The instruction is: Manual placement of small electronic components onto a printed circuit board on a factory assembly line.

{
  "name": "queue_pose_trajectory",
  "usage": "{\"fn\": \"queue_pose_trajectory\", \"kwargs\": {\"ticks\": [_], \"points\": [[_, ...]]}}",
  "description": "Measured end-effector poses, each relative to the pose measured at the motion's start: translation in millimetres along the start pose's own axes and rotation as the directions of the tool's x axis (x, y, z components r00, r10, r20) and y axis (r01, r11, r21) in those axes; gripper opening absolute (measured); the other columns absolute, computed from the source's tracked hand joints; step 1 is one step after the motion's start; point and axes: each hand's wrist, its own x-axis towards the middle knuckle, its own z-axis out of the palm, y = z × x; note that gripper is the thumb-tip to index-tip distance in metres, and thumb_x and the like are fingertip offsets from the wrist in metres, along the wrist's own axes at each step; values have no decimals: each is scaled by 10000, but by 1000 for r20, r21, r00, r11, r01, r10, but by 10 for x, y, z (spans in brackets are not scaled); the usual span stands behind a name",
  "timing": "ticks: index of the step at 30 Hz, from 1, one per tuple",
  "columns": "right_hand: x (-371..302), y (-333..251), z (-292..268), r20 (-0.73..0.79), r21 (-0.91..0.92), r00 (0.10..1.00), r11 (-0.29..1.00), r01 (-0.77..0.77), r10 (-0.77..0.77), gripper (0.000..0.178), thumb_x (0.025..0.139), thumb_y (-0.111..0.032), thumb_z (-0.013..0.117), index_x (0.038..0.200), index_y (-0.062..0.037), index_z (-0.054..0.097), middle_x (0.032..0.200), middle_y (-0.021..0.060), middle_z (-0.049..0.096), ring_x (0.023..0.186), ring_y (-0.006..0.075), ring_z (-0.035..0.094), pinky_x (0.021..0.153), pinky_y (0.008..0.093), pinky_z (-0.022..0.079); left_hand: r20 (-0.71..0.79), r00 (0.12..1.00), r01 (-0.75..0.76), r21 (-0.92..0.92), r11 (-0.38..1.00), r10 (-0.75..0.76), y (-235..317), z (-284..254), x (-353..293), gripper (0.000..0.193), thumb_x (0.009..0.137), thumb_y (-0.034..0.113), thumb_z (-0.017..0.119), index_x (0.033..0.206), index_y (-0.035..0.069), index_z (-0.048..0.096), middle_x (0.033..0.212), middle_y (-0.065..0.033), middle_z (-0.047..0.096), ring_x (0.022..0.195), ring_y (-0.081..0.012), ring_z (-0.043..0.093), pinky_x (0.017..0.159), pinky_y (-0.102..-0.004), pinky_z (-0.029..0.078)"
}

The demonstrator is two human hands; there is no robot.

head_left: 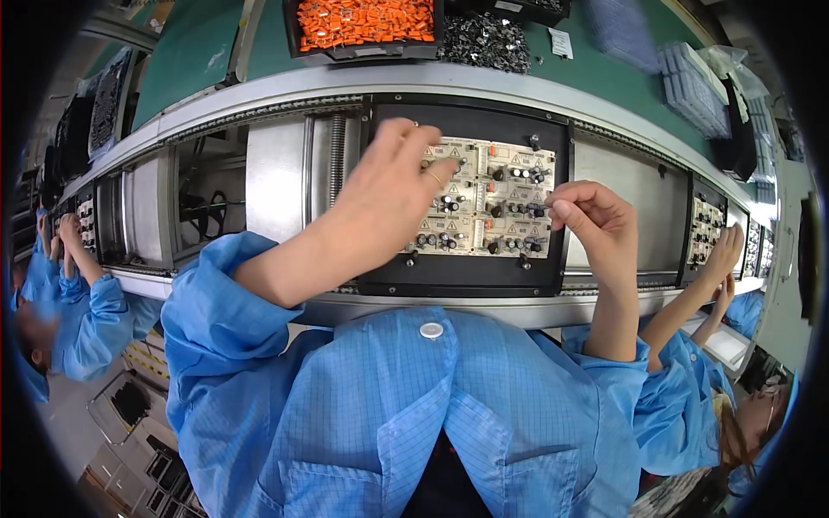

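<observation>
Panelled circuit boards (pixel 523 235) lie in a black carrier (pixel 466 274) in front of me, with capacitors and small orange parts standing on them. My left hand (pixel 389 186) reaches over their upper left part, fingers bent and spread apart, one ringed finger touching or just above the components. Nothing shows between these fingers, though the hand hides some of the left boards. At the right edge of the boards, my right hand (pixel 598 223) is closed in a pinch, thumb against forefinger. Whatever it holds, if anything, is too small to name.
A black bin of orange parts (pixel 367 22) stands beyond the rail (pixel 285 95), beside a heap of small dark metallic parts (pixel 485 41). Clear plastic trays (pixel 695 91) are at the far right. Co-workers' hands (pixel 725 255) (pixel 73 233) work on other boards to either side.
</observation>
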Motion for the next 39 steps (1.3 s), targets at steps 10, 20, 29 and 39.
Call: {"fn": "queue_pose_trajectory", "kwargs": {"ticks": [10, 20, 29, 39], "points": [[-44, 15, 190, -78, 29, 997, 999, 16, -14, 123, 915, -1, 637, 1026, 45, 661, 891, 74, 672, 758, 109, 628, 659, 247, 527, 117, 990, -78, -12, 997, 79, 132, 147, -25, 484, 746, -6, 600, 1221, 70, 649, 1361, -160, 430, 1275, -374, 387, 1061, -465, 386], [-42, 61, 209, -38, 149, 993, 983, -104, 110, 124, 893, 29, 648, 1006, 68, 680, 997, 113, 650, 787, 157, 662, 711, 281, 567, -233, 972, -58, -72, 996, 39, -310, 11, 336, 356, 735, -92, 583, 1045, 52, 682, 1181, -168, 535, 1125, -391, 469, 1006, -450, 400], [-15, 45, 412, 39, 50, 999, 998, -24, 22, 150, 893, 67, 626, 1033, 77, 679, 1044, 123, 625, 829, 184, 684, 753, 297, 590, -598, 801, 243, 352, 904, 18, -1668, -477, 1138, 131, 804, 71, 679, 839, -54, 698, 768, -256, 667, 796, -384, 676, 747, -461, 528], [-167, 82, 565, 19, -196, 999, 980, 30, -27, 153, 872, 120, 612, 998, 74, 686, 1039, 123, 635, 878, 183, 676, 796, 291, 581, -519, 794, 379, 17, 925, -315, -1807, -547, 1284, 164, 804, 116, 721, 763, -38, 681, 772, -245, 660, 815, -403, 656, 764, -465, 510]]}}
